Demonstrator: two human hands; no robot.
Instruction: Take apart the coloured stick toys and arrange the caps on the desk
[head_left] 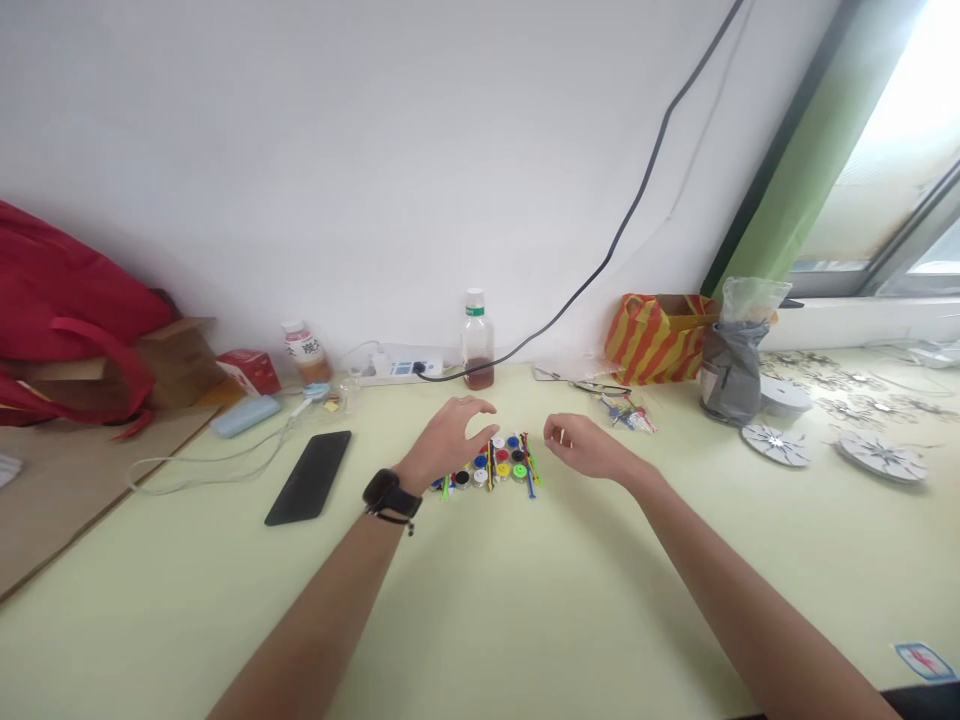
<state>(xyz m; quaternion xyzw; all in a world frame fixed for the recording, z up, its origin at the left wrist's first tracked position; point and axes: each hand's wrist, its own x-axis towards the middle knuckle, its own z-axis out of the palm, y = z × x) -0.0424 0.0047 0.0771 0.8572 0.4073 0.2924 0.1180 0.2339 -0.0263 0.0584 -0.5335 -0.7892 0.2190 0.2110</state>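
Observation:
A small cluster of coloured round pieces (504,462) and thin coloured sticks (529,468) lies on the pale green table (480,600) in front of me. My left hand (448,438), with a black watch on the wrist, hovers just left of the cluster with its fingers loosely spread and nothing in them. Just right of the cluster is my right hand (581,447), fingers curled in with the thumb and forefinger pinched together; what they hold, if anything, I cannot make out.
A black phone (310,476) lies to the left, with a white cable and a light blue case (245,415) beyond it. A bottle (477,343), power strip (397,366), striped bag (660,324) and grey pouch (731,372) line the wall. White discs (776,443) lie right.

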